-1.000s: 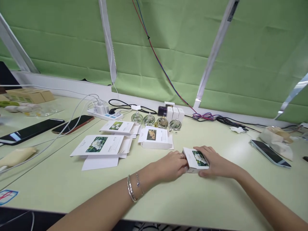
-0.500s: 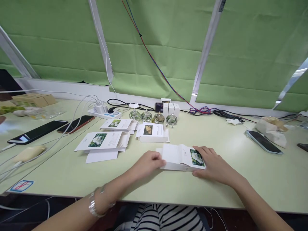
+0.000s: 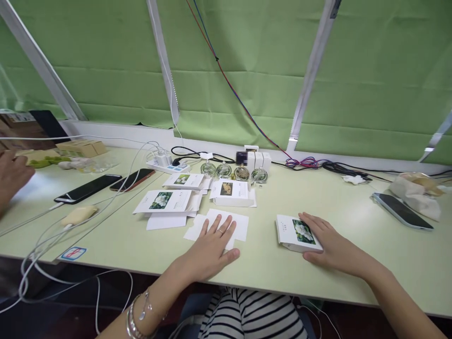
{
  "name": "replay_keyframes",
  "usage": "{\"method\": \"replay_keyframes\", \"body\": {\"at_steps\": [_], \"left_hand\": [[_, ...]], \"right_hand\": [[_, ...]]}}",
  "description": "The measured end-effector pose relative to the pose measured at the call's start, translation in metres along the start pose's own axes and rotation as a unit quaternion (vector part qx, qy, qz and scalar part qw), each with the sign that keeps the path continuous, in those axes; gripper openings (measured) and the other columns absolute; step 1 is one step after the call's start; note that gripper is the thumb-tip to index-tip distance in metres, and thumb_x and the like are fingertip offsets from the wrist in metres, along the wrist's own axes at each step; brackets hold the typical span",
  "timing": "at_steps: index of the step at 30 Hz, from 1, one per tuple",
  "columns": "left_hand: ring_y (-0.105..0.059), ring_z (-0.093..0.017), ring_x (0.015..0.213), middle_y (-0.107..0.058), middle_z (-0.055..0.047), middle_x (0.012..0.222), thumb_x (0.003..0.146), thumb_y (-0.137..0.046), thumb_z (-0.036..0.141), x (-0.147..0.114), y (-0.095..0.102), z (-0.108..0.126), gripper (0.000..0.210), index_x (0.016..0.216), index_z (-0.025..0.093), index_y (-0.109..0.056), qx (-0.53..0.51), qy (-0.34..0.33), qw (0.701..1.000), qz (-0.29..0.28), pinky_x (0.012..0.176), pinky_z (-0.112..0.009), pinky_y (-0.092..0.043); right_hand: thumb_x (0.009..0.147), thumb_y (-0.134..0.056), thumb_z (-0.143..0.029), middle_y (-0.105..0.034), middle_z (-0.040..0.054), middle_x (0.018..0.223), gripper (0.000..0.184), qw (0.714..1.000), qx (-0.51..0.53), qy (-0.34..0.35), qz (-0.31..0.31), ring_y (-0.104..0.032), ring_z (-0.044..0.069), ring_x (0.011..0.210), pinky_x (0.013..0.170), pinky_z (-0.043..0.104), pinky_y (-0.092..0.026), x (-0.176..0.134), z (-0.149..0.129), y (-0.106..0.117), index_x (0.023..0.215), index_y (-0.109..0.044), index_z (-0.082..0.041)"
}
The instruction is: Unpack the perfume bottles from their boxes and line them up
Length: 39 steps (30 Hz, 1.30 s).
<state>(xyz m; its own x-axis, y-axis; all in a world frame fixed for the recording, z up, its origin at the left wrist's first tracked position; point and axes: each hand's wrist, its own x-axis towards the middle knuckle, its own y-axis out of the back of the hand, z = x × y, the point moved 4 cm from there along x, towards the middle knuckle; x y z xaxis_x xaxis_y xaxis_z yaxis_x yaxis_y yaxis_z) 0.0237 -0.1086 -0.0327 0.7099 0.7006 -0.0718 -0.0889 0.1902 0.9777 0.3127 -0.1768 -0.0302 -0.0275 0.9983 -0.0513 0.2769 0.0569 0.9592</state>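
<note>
My left hand (image 3: 211,248) lies flat with its fingers spread on a white folded card insert (image 3: 237,226) near the front of the table. At the right, my right hand (image 3: 326,242) grips the end of a white carton (image 3: 287,230) printed with a white flower, thumb in front and fingers over the back. The carton rests flat on the table, apart from the insert. Beyond my left hand are more flower-printed cartons: a large one (image 3: 167,200), a smaller one (image 3: 183,180) and one with a yellow-orange flower picture (image 3: 231,189).
Several round glass bottles (image 3: 223,169) stand at the back beside small white boxes (image 3: 259,161). Phones (image 3: 88,188) and white cables lie at the left, near another person's hand (image 3: 12,176). A phone (image 3: 402,212) and a cloth bag (image 3: 416,195) sit at the right.
The white insert has come out of the carton and now lies flat under my left hand, which has opened. The carton in my right hand has moved right. The view has shifted left.
</note>
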Motion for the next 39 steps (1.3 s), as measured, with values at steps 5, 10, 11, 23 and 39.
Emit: {"method": "replay_keyframes", "body": {"at_steps": [5, 10, 11, 23, 39], "left_hand": [[-0.01, -0.029, 0.136, -0.019, -0.007, 0.147, 0.089, -0.028, 0.054, 0.002, -0.002, -0.001, 0.061, 0.141, 0.022, -0.021, -0.03, 0.001, 0.998, 0.062, 0.108, -0.055, -0.01], [-0.023, -0.026, 0.133, -0.035, -0.01, 0.14, 0.088, -0.044, 0.04, -0.014, 0.011, 0.026, 0.051, 0.133, 0.019, -0.032, -0.058, -0.058, 0.969, 0.235, 0.11, -0.051, -0.017], [-0.028, -0.025, 0.13, -0.041, -0.01, 0.136, 0.087, -0.047, 0.037, -0.018, 0.013, 0.037, 0.049, 0.131, 0.019, -0.035, -0.069, -0.086, 0.959, 0.262, 0.109, -0.05, -0.021], [-0.051, -0.02, 0.114, -0.058, -0.011, 0.117, 0.078, -0.046, 0.002, -0.044, 0.01, 0.066, 0.049, 0.125, 0.016, -0.042, -0.124, -0.19, 0.879, 0.419, 0.096, -0.033, -0.047], [-0.063, -0.024, 0.093, -0.056, -0.013, 0.118, 0.087, -0.038, 0.049, -0.041, 0.022, 0.018, 0.051, 0.132, 0.025, -0.029, -0.527, -0.029, 0.784, 0.326, 0.069, -0.035, -0.058]], "right_hand": [[0.071, -0.059, -0.043, -0.033, 0.0088, 0.139, 0.074, 0.994, 0.101, -0.014, 0.036, -0.028, 0.029, 0.129, 0.105, 0.044, -0.029, -0.012, -0.006, 0.006, 0.135, -0.029, -0.024], [0.071, -0.057, -0.056, -0.041, 0.0125, 0.133, 0.088, 0.861, 0.49, -0.06, 0.124, -0.045, 0.029, 0.118, 0.093, 0.043, -0.043, -0.02, -0.044, 0.002, 0.14, -0.013, -0.024], [0.072, -0.055, -0.059, -0.045, 0.0125, 0.13, 0.084, 0.803, 0.581, -0.054, 0.121, -0.049, 0.029, 0.114, 0.09, 0.043, -0.045, -0.02, -0.058, -0.003, 0.139, -0.018, -0.023], [0.079, -0.044, -0.055, -0.066, 0.0081, 0.106, 0.059, 0.528, 0.835, -0.085, 0.126, -0.058, 0.027, 0.103, 0.088, 0.044, -0.048, -0.015, -0.138, -0.035, 0.126, -0.045, -0.019], [0.083, -0.03, -0.008, -0.055, 0.0048, 0.123, 0.048, 0.915, 0.11, 0.142, 0.362, -0.049, 0.024, 0.114, 0.096, 0.04, -0.039, -0.021, -0.139, 0.025, 0.122, -0.051, -0.025]]}}
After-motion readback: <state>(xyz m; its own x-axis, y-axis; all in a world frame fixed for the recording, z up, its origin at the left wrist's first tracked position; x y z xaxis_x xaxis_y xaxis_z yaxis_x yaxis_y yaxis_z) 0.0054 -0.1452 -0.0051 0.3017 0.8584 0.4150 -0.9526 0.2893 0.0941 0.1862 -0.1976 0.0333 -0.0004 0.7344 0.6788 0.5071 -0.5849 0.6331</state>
